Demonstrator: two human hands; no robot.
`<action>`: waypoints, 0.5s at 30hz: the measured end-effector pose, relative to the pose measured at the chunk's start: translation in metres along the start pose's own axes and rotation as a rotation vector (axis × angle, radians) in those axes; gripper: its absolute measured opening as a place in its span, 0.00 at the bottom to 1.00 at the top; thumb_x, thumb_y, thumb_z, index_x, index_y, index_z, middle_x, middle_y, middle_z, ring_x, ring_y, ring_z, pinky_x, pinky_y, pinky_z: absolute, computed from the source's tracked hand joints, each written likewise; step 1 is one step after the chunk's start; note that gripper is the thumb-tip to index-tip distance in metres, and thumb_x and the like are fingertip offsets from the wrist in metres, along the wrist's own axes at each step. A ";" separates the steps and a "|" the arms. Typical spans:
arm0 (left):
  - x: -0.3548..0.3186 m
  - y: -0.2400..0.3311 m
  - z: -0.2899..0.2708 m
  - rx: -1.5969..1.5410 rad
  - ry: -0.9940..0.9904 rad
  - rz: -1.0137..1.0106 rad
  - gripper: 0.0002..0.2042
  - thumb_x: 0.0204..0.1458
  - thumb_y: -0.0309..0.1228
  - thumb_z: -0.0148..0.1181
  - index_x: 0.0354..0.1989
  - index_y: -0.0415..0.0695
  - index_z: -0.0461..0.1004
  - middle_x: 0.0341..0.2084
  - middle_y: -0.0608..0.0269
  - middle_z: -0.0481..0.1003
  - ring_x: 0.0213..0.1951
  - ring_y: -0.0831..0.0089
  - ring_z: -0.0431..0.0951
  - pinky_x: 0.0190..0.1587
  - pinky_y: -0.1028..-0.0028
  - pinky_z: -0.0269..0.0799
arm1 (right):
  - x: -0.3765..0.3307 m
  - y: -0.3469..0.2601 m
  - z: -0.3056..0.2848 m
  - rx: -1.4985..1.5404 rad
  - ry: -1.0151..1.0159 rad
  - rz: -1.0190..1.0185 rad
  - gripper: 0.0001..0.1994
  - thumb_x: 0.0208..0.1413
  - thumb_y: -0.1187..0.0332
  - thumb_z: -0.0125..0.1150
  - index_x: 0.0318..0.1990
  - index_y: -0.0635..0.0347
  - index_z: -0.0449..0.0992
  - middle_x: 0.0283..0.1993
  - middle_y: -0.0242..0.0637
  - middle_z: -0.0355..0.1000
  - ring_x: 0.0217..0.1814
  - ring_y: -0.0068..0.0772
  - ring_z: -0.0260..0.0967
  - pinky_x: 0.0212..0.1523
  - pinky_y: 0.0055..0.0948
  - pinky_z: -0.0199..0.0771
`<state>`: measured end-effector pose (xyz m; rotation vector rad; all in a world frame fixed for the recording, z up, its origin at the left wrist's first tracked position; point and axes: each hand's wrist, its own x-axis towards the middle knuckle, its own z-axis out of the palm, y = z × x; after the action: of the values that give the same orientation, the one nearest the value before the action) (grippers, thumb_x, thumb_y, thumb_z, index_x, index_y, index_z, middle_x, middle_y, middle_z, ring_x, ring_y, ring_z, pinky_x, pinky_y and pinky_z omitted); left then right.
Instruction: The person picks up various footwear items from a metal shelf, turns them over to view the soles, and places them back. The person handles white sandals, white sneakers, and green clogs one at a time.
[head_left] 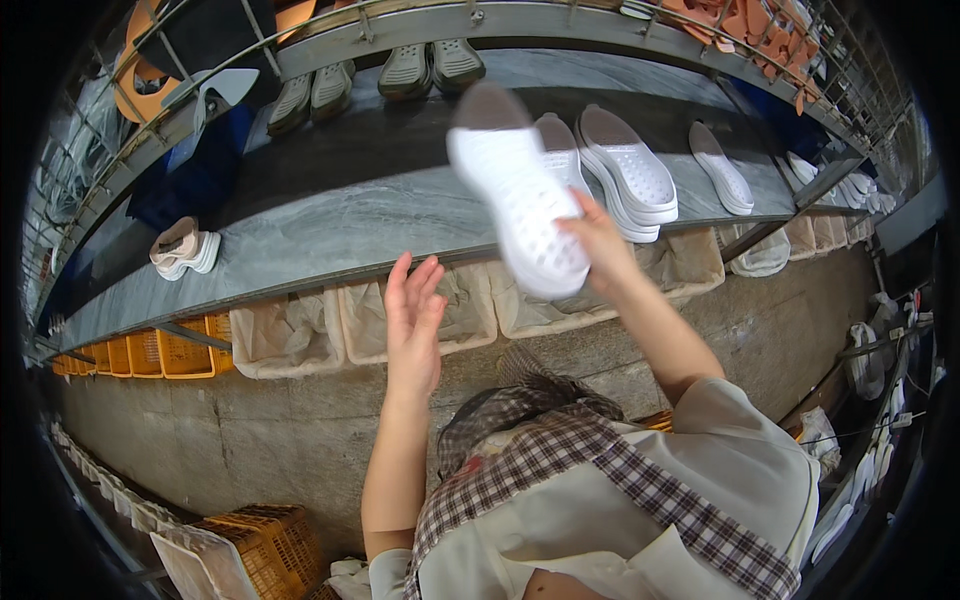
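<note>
Holding a sole [515, 195], right grip [590, 240] hovers near bench edge [320, 280].

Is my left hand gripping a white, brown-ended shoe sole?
No, your right hand grips the white, brown-ended shoe sole, while your left hand is open and empty.

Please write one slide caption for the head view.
Right hand holds a white shoe sole; left hand open and empty.

The blurred held sole [516, 195] partly hides another sole [562, 145].
</note>
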<state>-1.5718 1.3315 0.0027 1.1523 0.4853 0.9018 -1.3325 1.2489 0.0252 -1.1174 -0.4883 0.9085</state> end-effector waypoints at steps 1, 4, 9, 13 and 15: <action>-0.002 -0.002 -0.004 -0.007 0.000 0.016 0.23 0.59 0.33 0.48 0.63 0.49 0.52 0.55 0.55 0.64 0.56 0.64 0.65 0.53 0.65 0.62 | 0.018 -0.009 -0.013 -0.036 0.083 -0.009 0.29 0.46 0.82 0.48 0.60 0.66 0.57 0.47 0.47 0.71 0.42 0.36 0.75 0.40 0.30 0.80; -0.012 -0.014 -0.023 -0.027 0.162 -0.224 0.18 0.58 0.31 0.51 0.57 0.47 0.59 0.46 0.58 0.70 0.46 0.69 0.72 0.45 0.71 0.68 | 0.051 -0.028 -0.051 -0.236 0.094 0.041 0.27 0.45 0.80 0.45 0.58 0.70 0.59 0.48 0.49 0.70 0.50 0.41 0.70 0.51 0.37 0.70; -0.039 -0.047 -0.054 -0.146 0.237 -0.324 0.14 0.57 0.30 0.52 0.51 0.44 0.63 0.40 0.60 0.72 0.38 0.73 0.74 0.38 0.75 0.69 | 0.074 -0.038 -0.077 -0.969 0.026 0.046 0.22 0.49 0.72 0.49 0.53 0.72 0.64 0.51 0.53 0.69 0.53 0.47 0.67 0.52 0.39 0.66; -0.063 -0.060 -0.074 -0.160 0.365 -0.405 0.11 0.57 0.28 0.52 0.48 0.44 0.66 0.37 0.61 0.74 0.34 0.77 0.75 0.35 0.78 0.69 | 0.080 -0.058 -0.063 -1.784 0.010 -0.193 0.19 0.48 0.65 0.54 0.45 0.69 0.71 0.49 0.54 0.69 0.52 0.53 0.66 0.52 0.41 0.66; -0.069 -0.065 -0.078 -0.159 0.405 -0.426 0.10 0.56 0.28 0.53 0.46 0.44 0.67 0.36 0.62 0.74 0.34 0.77 0.75 0.34 0.79 0.69 | 0.082 -0.052 -0.041 -1.865 -0.006 -0.631 0.18 0.47 0.64 0.55 0.45 0.65 0.73 0.47 0.50 0.71 0.51 0.51 0.66 0.52 0.41 0.66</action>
<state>-1.6456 1.3120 -0.0930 0.6802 0.9329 0.7810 -1.2363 1.2861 0.0488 -2.3263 -1.7169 -0.4088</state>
